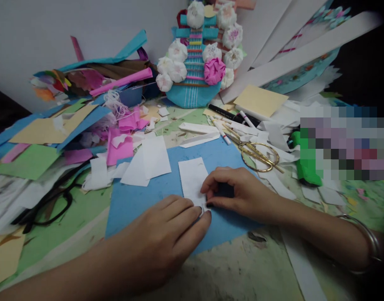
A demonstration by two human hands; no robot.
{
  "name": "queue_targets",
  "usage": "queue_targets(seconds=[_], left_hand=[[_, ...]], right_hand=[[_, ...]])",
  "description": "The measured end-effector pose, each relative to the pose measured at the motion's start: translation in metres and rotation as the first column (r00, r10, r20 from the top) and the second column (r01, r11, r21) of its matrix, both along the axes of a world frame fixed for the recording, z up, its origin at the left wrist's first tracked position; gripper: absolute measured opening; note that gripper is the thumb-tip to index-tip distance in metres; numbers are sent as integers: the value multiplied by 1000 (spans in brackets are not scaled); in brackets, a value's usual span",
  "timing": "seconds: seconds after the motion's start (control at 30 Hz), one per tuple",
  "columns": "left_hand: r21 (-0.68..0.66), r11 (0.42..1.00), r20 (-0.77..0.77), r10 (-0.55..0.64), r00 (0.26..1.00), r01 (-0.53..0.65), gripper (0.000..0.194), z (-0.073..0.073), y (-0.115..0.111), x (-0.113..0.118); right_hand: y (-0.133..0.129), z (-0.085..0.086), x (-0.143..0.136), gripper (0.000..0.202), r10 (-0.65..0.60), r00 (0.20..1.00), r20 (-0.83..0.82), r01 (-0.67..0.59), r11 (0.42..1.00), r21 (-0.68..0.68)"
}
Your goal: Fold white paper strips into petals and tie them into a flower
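A small white piece of paper (193,177) lies on a blue sheet (141,213) in front of me. My left hand (169,234) rests over its near end, thumb and fingers closed on the paper's edge. From the right, my right hand (235,190) pinches the same near edge with its fingertips, close beside the left thumb. The near edge looks slightly folded or rolled, though the fingers partly hide it. More cut white paper (156,156) lies at the left on the blue sheet.
Gold-handled scissors (260,156) and black markers (225,113) lie at right, near a green object (307,165). Behind stands a blue paper guitar (193,94) with paper flowers. Black-framed glasses (58,207), coloured paper (30,161) and white string (116,103) lie left.
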State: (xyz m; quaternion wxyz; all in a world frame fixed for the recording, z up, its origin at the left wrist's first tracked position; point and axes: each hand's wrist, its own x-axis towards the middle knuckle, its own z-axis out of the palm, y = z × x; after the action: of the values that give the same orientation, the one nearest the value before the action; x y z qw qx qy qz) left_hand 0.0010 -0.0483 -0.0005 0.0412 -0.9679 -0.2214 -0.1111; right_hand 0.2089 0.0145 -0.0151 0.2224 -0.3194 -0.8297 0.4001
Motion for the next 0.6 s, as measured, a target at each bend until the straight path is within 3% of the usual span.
queue_targets(seconds=[0.6], left_hand=[[-111, 994, -17, -3, 1000, 1, 38, -2, 3, 1]], right_hand=[[-2, 1, 1, 14, -23, 1000, 18, 22, 1000, 16]])
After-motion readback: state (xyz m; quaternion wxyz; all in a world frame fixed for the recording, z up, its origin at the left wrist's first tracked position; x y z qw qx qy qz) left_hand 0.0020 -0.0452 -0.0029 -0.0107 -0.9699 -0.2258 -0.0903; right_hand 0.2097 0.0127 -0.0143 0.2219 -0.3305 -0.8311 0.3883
